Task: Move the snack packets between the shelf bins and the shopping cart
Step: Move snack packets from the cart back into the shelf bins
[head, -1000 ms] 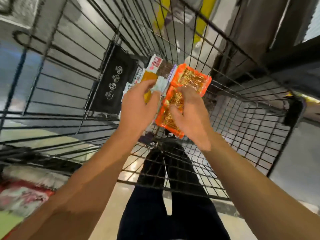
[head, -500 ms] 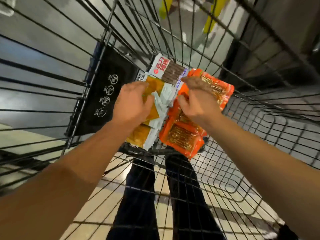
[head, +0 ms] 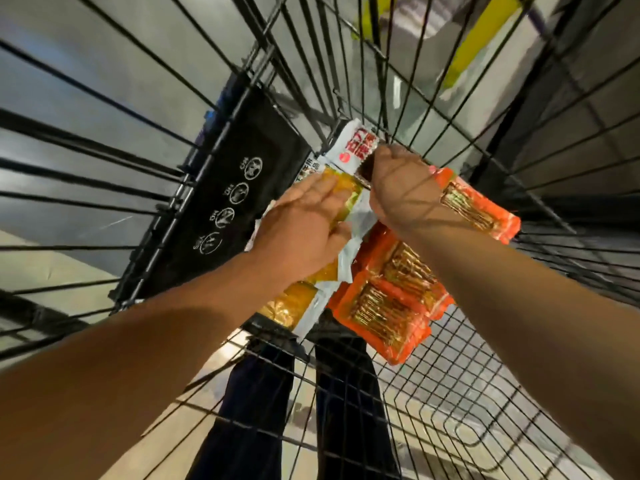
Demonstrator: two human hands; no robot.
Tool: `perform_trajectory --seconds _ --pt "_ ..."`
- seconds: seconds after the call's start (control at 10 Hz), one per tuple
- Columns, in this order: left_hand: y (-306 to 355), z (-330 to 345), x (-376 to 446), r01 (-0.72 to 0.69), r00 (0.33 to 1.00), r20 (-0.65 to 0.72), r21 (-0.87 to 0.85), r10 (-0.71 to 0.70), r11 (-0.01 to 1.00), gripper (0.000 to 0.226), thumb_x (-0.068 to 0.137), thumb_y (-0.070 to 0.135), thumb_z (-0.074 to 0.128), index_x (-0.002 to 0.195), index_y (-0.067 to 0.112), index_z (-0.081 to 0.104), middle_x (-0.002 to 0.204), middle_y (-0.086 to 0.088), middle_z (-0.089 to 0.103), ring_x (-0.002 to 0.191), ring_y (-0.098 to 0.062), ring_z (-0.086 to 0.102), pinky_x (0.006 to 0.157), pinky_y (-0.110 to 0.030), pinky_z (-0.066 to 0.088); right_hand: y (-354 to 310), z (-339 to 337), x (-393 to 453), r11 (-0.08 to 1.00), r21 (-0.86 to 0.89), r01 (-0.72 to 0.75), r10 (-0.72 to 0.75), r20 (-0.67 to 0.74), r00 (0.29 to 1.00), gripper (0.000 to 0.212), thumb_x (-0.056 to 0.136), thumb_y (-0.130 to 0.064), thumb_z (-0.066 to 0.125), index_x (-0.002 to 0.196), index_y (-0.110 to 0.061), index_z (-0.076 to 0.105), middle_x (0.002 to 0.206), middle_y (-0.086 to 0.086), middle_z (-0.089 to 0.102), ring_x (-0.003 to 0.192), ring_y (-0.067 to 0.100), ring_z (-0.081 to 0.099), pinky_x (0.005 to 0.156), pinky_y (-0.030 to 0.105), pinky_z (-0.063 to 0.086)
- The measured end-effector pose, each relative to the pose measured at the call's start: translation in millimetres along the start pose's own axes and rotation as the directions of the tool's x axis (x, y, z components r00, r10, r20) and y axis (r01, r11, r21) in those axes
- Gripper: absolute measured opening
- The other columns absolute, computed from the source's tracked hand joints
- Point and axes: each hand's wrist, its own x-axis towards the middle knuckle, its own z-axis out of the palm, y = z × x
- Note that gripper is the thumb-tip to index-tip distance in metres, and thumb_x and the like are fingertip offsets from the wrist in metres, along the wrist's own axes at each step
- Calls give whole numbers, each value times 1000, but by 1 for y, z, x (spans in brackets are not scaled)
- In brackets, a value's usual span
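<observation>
Head-camera footage is taken looking down into a black wire shopping cart [head: 485, 393], where several snack packets are piled against the far corner beside a black placard [head: 221, 209] printed with round white icons. The left hand [head: 301, 237] is laid over a yellow-and-white packet [head: 311, 296], with the fingers fairly straight and the thumb tucked round the packet's right edge, so a light hold rather than a firm grip is suggested. The right hand [head: 398, 192] is curled over the upper end of the pile; it appears to be closed on the red-and-white packet [head: 356, 147], though the fingertips are hidden beneath the knuckles and the exact hold cannot be confirmed. Orange packets [head: 384, 313] are spread under and to the right of that hand, one reaching out past the wrist. The long axes of the packets run roughly from the near-left of the cart towards the far-right, so each hand is already placed at one end of its packet, and a lift upward and back towards the body is probably what is called for next.
</observation>
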Motion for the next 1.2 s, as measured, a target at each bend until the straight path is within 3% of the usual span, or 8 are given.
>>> perform_trajectory --seconds 0.2,0.5,0.6,0.7,0.9,1.0,1.1,1.2 --pt "-2 7 -6 -14 998 60 48 11 999 66 93 53 17 156 33 26 166 5 13 153 -12 4 119 -26 -1 -7 -15 -1 995 -89 -41 49 87 995 50 95 -11 50 143 -9 38 145 16 38 134 35 37 106 46 37" --pt "-8 13 -13 -50 999 15 45 50 998 72 93 60 14 151 27 40 161 0 32 151 -16 19 121 -34 12 -7 -4 -4 988 -145 61 -47 98 994 58 92 -20 58 143 -7 32 137 18 43 126 36 42 105 41 38" --pt "-8 15 -13 -47 999 2 34 47 998 73 93 61 14 149 25 44 160 0 35 150 -16 21 120 -33 12 -8 -4 -3 983 -185 2 22 128 992 69 88 -22 66 144 -7 30 132 19 48 125 36 44 101 43 41" --pt "-7 15 -13 -41 999 6 26 41 999 76 91 63 10 150 27 42 161 3 31 151 -14 17 120 -32 10 -11 -3 -3 965 -263 -23 27 14 1000 46 87 -28 69 122 -10 46 109 12 53 107 29 48 79 38 39" --pt "-7 16 -13 -32 999 -21 8 32 999 76 92 63 11 149 26 43 160 2 33 151 -14 20 121 -30 8 -10 -20 -12 996 -91 -12 11 -13 1000 37 88 -25 63 121 -14 50 122 10 51 122 31 41 96 41 39" --pt "-6 15 -12 -25 999 -26 -23 24 999 76 92 62 13 148 22 46 159 1 36 150 -15 23 121 -30 11 -11 -33 -26 1000 15 13 -13 -11 1000 39 91 -18 59 128 -14 48 118 8 56 117 29 47 92 38 43" --pt "-3 12 -11 14 1000 -15 -88 -15 996 71 95 60 19 147 20 46 158 -1 38 149 -17 25 119 -27 9 -9 -46 -40 976 217 -3 14 -50 999 34 95 -15 59 126 -15 47 105 8 63 91 27 59 69 34 45" --pt "1 6 -11 37 998 -37 -160 -43 986 67 96 55 28 143 12 50 150 -8 48 143 -24 38 117 -30 21 -3 -60 -57 911 413 11 38 -111 993 33 96 -17 58 127 -18 47 111 7 63 98 28 60 76 37 47"
